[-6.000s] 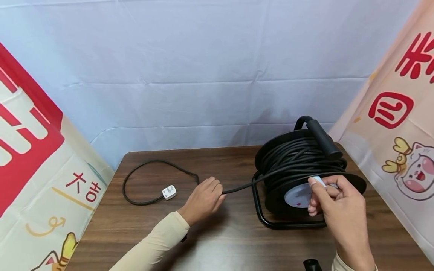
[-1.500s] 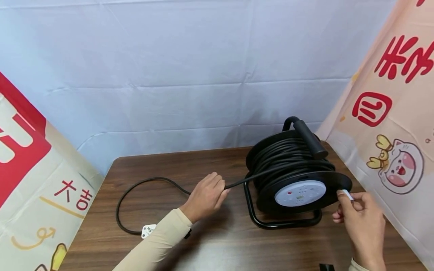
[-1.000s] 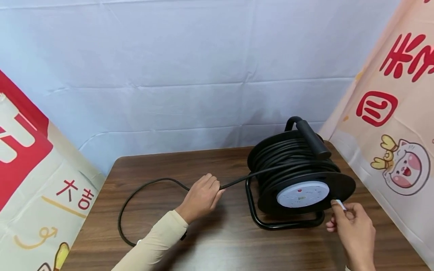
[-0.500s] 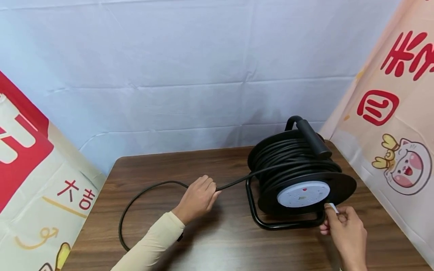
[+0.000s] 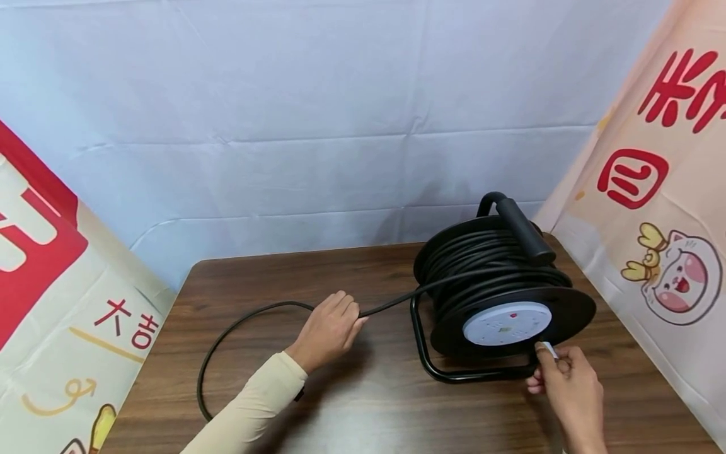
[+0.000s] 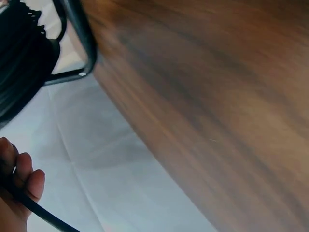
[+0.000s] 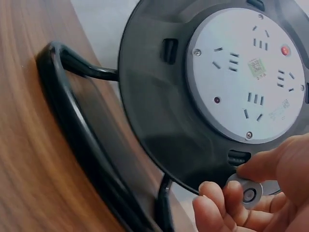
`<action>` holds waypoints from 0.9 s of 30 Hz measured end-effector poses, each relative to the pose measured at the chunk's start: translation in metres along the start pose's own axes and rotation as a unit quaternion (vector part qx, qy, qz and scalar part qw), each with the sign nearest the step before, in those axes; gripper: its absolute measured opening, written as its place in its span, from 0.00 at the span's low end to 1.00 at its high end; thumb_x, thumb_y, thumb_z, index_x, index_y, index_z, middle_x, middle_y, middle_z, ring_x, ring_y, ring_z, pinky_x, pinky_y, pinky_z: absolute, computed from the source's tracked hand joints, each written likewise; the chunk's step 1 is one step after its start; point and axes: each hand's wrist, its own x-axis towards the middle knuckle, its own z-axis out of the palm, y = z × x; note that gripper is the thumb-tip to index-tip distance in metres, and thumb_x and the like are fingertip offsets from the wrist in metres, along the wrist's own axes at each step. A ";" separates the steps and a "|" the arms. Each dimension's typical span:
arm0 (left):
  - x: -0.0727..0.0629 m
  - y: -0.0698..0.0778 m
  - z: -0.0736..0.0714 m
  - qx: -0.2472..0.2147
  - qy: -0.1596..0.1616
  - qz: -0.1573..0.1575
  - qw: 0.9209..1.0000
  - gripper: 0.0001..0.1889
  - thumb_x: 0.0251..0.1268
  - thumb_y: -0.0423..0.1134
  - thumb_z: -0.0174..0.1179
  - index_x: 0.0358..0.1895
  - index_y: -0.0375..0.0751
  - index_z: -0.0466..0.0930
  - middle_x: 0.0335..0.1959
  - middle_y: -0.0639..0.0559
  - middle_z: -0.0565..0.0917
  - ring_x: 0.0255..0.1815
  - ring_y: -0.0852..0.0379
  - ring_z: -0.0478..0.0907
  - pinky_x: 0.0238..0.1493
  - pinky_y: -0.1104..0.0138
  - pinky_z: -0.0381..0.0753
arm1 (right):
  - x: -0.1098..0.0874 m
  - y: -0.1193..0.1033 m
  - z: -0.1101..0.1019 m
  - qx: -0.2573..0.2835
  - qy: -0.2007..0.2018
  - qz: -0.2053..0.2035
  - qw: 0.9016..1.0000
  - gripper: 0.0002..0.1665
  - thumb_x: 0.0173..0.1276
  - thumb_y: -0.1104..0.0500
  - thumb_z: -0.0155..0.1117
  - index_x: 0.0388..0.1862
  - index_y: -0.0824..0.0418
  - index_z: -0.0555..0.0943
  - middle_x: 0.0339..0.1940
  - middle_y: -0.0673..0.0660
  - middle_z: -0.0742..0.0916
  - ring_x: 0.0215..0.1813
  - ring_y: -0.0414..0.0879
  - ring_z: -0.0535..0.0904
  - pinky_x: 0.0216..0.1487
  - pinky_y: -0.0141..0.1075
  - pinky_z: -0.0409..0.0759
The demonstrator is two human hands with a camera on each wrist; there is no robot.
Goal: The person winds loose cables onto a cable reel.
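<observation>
A black cable reel stands on its tubular frame at the right of the table, wound with black cable. Its round white socket panel faces the right wrist camera. My right hand pinches a small pale knob at the lower rim of the reel; in the right wrist view the round grey end of the knob shows between thumb and fingers. Left of the reel, my left hand grips the cable's free length. That cable loops on leftward and disappears behind my left sleeve.
The wooden table has its back edge near a pale cloth backdrop. Printed banners hang at the left and right. A thick black carrying handle rises over the reel.
My right hand has carried the knob down and leftward along the rim, and the reel has turned with it. My left hand has shifted slightly left. The white plug has gone behind my sleeve.
</observation>
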 end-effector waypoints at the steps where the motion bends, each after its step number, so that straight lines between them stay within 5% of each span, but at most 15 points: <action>1: -0.001 0.000 0.000 0.000 0.001 0.000 1.000 0.21 0.85 0.44 0.37 0.31 0.41 0.71 0.28 0.51 0.72 0.30 0.53 0.68 0.34 0.63 0.72 | 0.000 0.001 0.002 0.002 -0.005 0.002 1.000 0.24 0.79 0.45 0.53 0.49 0.67 0.72 0.19 0.51 0.85 0.16 0.40 0.83 0.24 0.26 0.79; 17: -0.009 -0.002 0.007 -0.017 -0.010 -0.009 1.000 0.20 0.85 0.45 0.38 0.31 0.41 0.69 0.28 0.51 0.70 0.30 0.53 0.66 0.33 0.64 0.68 | -0.011 0.002 0.021 -0.026 -0.051 0.003 0.998 0.26 0.79 0.42 0.51 0.47 0.66 0.73 0.20 0.53 0.85 0.18 0.42 0.84 0.25 0.30 0.81; 27: 0.001 -0.009 0.002 -0.028 -0.006 -0.021 0.999 0.16 0.82 0.45 0.45 0.31 0.41 0.69 0.29 0.51 0.71 0.31 0.52 0.66 0.33 0.63 0.68 | -0.011 0.001 0.027 -0.026 -0.045 0.003 0.999 0.24 0.79 0.42 0.52 0.46 0.64 0.73 0.21 0.54 0.85 0.18 0.42 0.83 0.24 0.31 0.81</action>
